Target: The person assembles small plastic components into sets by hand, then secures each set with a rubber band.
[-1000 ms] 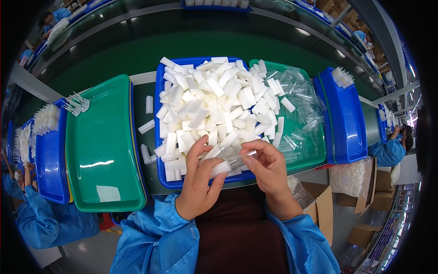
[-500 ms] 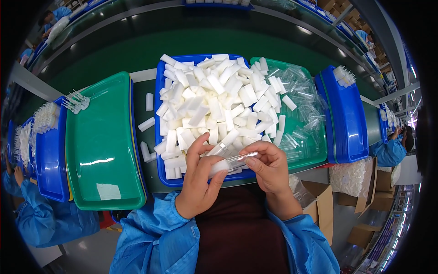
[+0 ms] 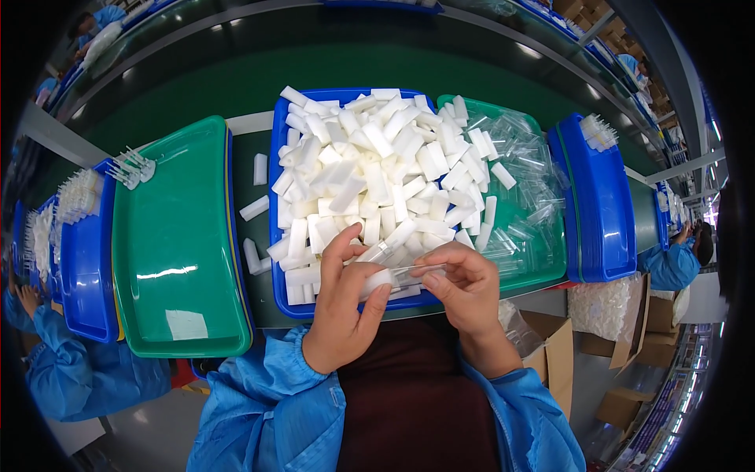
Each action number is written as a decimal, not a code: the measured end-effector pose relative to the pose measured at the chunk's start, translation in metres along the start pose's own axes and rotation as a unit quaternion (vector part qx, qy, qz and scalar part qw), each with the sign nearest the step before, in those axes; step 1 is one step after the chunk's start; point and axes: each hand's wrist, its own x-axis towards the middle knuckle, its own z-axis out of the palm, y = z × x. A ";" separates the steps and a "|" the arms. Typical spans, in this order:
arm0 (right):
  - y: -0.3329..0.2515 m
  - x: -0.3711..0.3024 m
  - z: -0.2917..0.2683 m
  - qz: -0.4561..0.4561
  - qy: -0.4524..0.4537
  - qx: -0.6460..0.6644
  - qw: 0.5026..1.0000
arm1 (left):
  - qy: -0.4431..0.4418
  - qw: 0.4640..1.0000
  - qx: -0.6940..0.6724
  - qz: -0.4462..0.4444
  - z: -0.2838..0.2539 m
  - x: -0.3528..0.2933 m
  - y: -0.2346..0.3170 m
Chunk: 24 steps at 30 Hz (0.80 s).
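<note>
Foam block, white; head view; location: left hand, gripped between thumb and fingers, over near side of blue tray. Clear tube: pinched in right hand's fingertips, right hand, just beside block; contact cannot be told. Risks, judged: slick tube dropping from light pinch; foam creasing under overtight squeeze. Orientation: tube's long axis nearly crosswise, left end toward block; block's axis partly hidden by fingers.

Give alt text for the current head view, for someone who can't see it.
A left hand grips a white block and a right hand pinches a clear tube, at a blue tray heaped with white blocks. Right of it, a green tray holds clear tubes; left, another green tray bears white pronged pieces.
</note>
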 end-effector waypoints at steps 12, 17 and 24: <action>0.000 -0.005 0.006 -0.007 0.023 0.001 1.000 | 0.006 0.999 -0.034 0.006 0.003 -0.002 -0.002; 0.004 -0.005 0.003 -0.035 0.011 0.006 0.999 | -0.006 1.000 -0.029 0.010 0.002 -0.001 -0.002; -0.015 0.002 -0.002 0.056 -0.014 -0.071 0.996 | -0.038 0.999 0.015 0.033 0.001 -0.003 -0.002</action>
